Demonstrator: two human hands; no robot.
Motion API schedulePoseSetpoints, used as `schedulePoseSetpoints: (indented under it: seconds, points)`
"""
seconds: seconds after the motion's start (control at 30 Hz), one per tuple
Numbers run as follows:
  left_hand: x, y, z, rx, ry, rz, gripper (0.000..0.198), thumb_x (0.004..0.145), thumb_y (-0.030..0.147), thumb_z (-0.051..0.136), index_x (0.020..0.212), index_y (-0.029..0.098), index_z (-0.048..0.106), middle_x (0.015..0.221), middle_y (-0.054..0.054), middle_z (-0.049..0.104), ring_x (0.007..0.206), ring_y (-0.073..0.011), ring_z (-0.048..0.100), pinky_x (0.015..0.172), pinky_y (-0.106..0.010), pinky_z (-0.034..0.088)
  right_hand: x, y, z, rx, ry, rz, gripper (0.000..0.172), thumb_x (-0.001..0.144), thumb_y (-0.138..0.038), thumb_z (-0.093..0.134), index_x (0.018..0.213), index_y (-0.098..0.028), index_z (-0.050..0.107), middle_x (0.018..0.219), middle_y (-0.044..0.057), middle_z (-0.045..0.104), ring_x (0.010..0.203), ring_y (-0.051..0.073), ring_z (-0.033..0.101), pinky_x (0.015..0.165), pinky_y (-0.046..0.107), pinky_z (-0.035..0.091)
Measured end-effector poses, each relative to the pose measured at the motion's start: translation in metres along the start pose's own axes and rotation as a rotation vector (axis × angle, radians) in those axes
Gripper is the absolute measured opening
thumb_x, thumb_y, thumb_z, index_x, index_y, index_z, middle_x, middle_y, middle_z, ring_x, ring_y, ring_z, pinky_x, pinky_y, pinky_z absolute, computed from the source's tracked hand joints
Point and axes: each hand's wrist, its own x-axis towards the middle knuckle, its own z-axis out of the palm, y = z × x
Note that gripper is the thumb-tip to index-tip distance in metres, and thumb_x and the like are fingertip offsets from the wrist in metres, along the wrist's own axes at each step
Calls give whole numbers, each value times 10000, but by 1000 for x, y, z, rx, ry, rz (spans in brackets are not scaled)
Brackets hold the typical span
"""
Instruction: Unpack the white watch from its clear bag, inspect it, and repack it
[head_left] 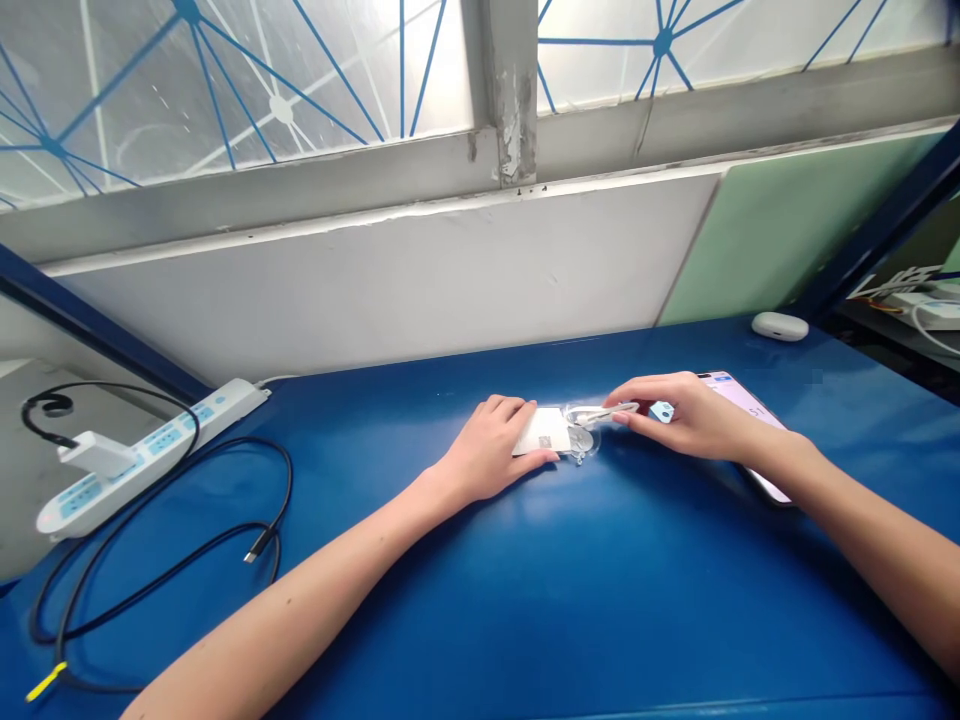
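Head view: at the middle of a blue table [525, 610], the left hand [491, 452] lies on a white card [546, 430]. Its fingers curl over the top and the thumb sits along the near edge, a hold that seems meant to pin the card flat. Just to its right, the right hand [690, 415] pinches a white cable [611, 409] above a clear pouch [583, 442] that touches the card. A small pale-blue tag [661, 411] shows at the fingers. The hands are close but apart.

A phone [739, 397] lies screen-up under the right wrist, crowding that side. A white earbud case [780, 326] sits well back near the wall. Far left, a power strip [157, 440] and a looped black lead [259, 545] lie well apart from the hands.
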Motion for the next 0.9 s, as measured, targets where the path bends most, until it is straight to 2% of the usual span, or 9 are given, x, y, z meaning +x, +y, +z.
schedulePoseSetpoints:
  seconds: [0.13, 0.3, 0.47, 0.67, 0.9]
  points:
    - [-1, 0, 0, -87, 28, -5, 594, 906, 566, 565, 1310, 130, 560, 1284, -201, 579, 1174, -364, 493, 1009, -506, 384, 1, 1, -4, 8, -6, 0, 232, 870, -388, 636, 1026, -258, 747, 992, 59, 765, 773, 242, 708, 714, 375, 563]
    - [-2, 0, 0, -108, 58, -10, 528, 933, 534, 542, 1312, 167, 557, 1277, -175, 588, 1177, -337, 513, 1012, -478, 398, 1, -3, -2, 10, -7, -35, 213, 855, -379, 661, 1004, -268, 764, 1027, 58, 765, 858, 265, 723, 761, 387, 575]
    - [-3, -2, 3, -41, 88, 52, 532, 947, 524, 527, 1297, 124, 551, 1247, -188, 603, 1132, -329, 537, 967, -476, 446, 1, -7, 15, 11, 83, -94, 222, 869, -348, 655, 1051, -260, 747, 1113, 56, 750, 956, 262, 724, 860, 400, 579]
    - [-2, -3, 6, 48, 106, 83, 514, 944, 529, 538, 1262, 127, 552, 1224, -159, 620, 1104, -309, 556, 939, -452, 482, 0, -2, 31, -84, 69, -149, 222, 902, -305, 607, 1084, -238, 716, 1150, 52, 743, 1012, 244, 714, 872, 372, 577]
    - [-3, -2, 6, 72, 110, 89, 529, 936, 544, 542, 1253, 120, 554, 1222, -164, 622, 1098, -309, 563, 938, -455, 486, 1, -3, 46, -178, 73, -163, 240, 925, -314, 597, 1120, -214, 693, 1122, 77, 748, 1038, 262, 692, 900, 413, 555]
